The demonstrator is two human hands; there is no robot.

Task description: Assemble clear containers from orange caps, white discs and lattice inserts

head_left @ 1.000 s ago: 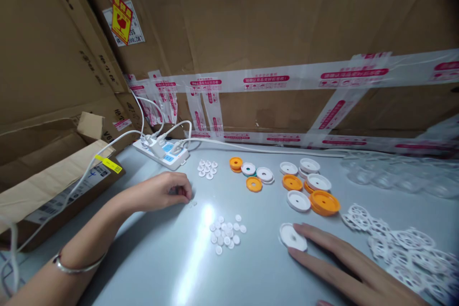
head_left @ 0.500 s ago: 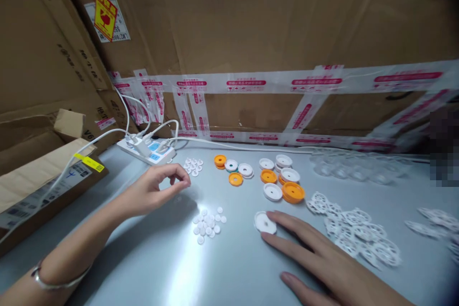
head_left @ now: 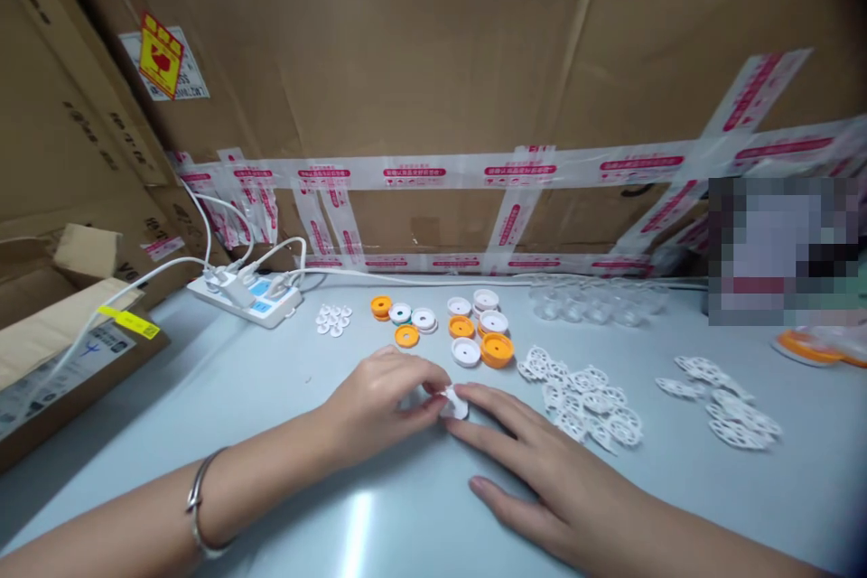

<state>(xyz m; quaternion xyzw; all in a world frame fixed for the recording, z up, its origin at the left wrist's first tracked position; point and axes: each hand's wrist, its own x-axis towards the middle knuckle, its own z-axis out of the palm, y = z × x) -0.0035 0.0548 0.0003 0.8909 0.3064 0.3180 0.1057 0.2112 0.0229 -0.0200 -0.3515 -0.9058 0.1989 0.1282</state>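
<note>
At the nearest edge the two forearms are seen, a thin bracelet (head_left: 200, 506) being worn on the left wrist. The right hand (head_left: 548, 479) is laid flat on the surface (head_left: 271, 397) with its fingers stretched and apart, so its grip is open and nothing is held in it; only its forefinger tip is set against the white disc (head_left: 458, 404). The left hand (head_left: 379, 402) is curled, and its grip is closed: thumb and fingertips are drawn together on the left edge of this disc. Whether some smaller piece is also pinched there cannot be told.

The disc is thus found between the two grips, just right of the left fingertips and just ahead of the right forefinger. Both are touching it, but the left is the one closed upon it. It is round, so no long axis can be named; it seems a little lifted on one side.

Beyond the grips, to the right, white lattice pieces (head_left: 589, 393) are spread. Straight behind, orange and white caps (head_left: 497, 349) are grouped, and small white buttons (head_left: 333, 319) are placed further left. Still further, a power strip (head_left: 247, 298) with white cables and a row of clear cups (head_left: 589, 302) are seen. The pale grey surface is shiny. It is closed behind by a cardboard wall (head_left: 433, 63) bound with printed tape (head_left: 433, 172), and an open cardboard box (head_left: 60, 352) is standing far left.
</note>
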